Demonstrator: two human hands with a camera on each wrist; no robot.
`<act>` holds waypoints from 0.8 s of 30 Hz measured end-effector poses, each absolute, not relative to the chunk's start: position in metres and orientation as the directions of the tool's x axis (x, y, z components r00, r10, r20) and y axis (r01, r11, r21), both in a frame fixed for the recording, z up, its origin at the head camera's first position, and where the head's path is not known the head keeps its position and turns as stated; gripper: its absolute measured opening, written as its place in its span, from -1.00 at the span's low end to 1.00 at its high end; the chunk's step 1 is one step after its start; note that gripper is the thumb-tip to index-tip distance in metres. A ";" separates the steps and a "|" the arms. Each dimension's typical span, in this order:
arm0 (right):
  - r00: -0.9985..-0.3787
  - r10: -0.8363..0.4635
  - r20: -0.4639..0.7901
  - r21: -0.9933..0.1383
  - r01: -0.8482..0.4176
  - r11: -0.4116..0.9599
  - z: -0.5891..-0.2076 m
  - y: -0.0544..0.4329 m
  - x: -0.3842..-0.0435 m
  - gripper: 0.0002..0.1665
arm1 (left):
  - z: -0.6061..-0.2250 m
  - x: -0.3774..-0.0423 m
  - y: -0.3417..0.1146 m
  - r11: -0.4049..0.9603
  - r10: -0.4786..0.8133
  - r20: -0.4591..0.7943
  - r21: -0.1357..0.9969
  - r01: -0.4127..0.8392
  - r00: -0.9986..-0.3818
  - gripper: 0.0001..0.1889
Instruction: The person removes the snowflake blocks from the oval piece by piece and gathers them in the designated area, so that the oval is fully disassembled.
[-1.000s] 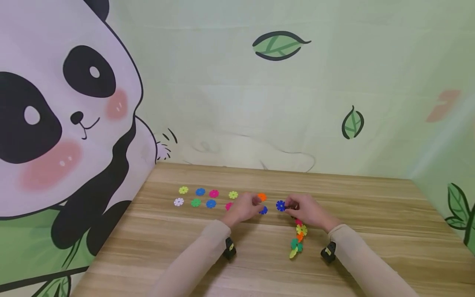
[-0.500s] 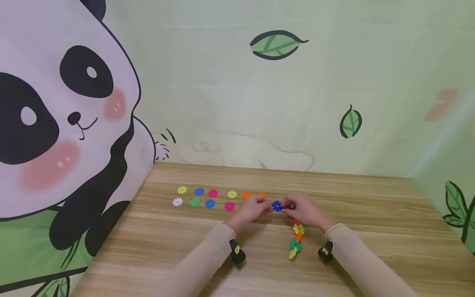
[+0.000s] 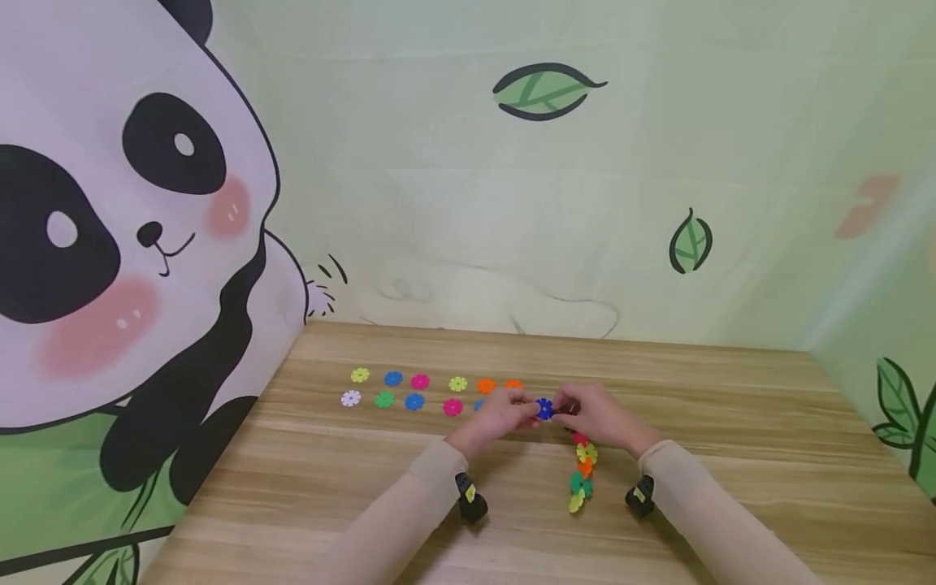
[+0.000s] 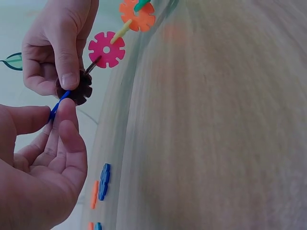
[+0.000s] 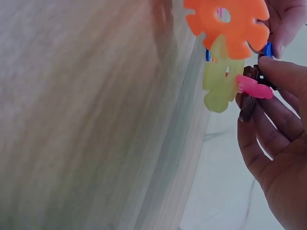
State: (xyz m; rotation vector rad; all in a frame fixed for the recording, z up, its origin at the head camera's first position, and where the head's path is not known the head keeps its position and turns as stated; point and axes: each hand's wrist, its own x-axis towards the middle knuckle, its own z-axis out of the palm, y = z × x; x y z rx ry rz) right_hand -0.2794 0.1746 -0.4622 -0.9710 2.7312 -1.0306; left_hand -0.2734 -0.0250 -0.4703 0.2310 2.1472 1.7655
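My left hand [image 3: 503, 416] pinches the rim of a dark blue notched plastic disc [image 3: 544, 409] between thumb and forefinger. Right against it, my right hand [image 3: 595, 414] grips a brown disc [image 4: 82, 92] at the upper end of a chain of interlocking discs. In the left wrist view the blue disc appears edge-on, touching the brown one; whether a second blue piece sits in my left fingers I cannot tell. Down the chain come a pink disc [image 4: 116, 51], a yellow one [image 5: 218, 91], an orange one [image 5: 242, 36], a green one [image 3: 581, 484] and a yellow-green end disc [image 3: 577, 503].
Loose notched discs lie in two rows on the wooden table [image 3: 307, 463] left of my hands, among them a white [image 3: 351, 398], a green [image 3: 384, 400], a pink [image 3: 452, 407] and an orange one [image 3: 486, 386]. A panda-printed backdrop [image 3: 409, 203] stands behind the table.
My left hand has moved right, from above the loose discs to the blue disc at my right hand, and now pinches it. My right hand and the chain have shifted slightly left.
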 end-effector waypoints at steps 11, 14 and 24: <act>-0.798 -0.585 0.144 -0.641 -0.525 0.559 -0.460 0.177 -0.277 -0.86 | -0.473 -0.275 -0.027 0.184 0.347 -0.165 0.977 -0.105 -0.923 -0.81; -0.802 -0.584 0.127 -0.657 -0.509 0.556 -0.461 0.181 -0.277 -0.82 | -0.473 -0.275 -0.028 0.181 0.348 -0.168 0.977 -0.110 -0.922 -0.82; -0.791 -0.609 0.049 -0.687 -0.469 0.554 -0.459 0.191 -0.272 -0.84 | -0.477 -0.275 -0.027 0.142 0.338 -0.163 0.983 -0.121 -0.927 -0.84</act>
